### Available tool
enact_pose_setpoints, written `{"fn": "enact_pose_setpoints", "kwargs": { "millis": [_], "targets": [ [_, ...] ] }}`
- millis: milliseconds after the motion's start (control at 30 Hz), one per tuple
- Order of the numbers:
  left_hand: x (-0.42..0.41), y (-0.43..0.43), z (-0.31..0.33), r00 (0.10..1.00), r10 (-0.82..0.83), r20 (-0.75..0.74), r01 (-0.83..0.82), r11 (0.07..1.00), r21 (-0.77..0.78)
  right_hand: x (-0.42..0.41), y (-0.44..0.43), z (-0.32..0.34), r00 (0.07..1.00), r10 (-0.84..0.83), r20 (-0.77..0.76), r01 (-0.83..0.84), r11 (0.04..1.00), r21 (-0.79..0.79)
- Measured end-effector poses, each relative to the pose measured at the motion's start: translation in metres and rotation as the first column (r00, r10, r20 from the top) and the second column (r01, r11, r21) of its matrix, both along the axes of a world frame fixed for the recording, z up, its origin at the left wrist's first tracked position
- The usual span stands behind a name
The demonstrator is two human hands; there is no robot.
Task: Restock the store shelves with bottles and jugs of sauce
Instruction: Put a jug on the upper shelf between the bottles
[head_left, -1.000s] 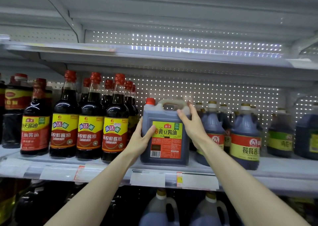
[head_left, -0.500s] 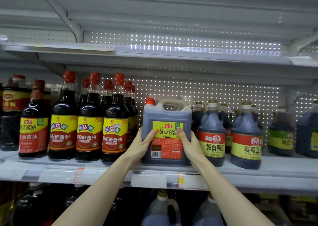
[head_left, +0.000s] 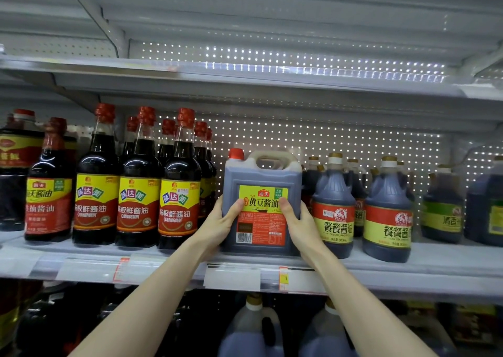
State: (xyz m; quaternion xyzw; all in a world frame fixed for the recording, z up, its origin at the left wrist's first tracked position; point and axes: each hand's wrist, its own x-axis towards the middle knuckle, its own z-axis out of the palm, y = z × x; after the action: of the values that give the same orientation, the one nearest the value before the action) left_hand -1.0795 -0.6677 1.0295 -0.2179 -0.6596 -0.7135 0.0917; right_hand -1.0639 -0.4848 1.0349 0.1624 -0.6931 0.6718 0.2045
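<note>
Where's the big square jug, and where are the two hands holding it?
jug (head_left: 258,177): head view, dark body above the label.
left hand (head_left: 221,220): head view, back of the hand.
right hand (head_left: 298,222): head view, back of the hand.

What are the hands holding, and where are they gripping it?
The square soy sauce jug, by its lower sides: left hand on the left edge, right hand on the right, thumbs on its front.

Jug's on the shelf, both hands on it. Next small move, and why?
Probably let go with both hands and draw them back. The jug looks seated upright on the shelf, label facing out, base in line with the front-row bottles either side; the left hand and right hand only grip its sides.
</note>
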Motion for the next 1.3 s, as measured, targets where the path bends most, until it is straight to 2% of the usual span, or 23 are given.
{"fn": "enact_pose_setpoints", "kwargs": {
  "millis": [1300],
  "targets": [
    [-0.0006,-0.0017,-0.0003,1.0,-0.022,0.007,0.022,0.999,-0.031,-0.0058,0.0025,-0.0037,1.0,0.006,0.006,-0.006,1.0,-0.006]
  ]
}}
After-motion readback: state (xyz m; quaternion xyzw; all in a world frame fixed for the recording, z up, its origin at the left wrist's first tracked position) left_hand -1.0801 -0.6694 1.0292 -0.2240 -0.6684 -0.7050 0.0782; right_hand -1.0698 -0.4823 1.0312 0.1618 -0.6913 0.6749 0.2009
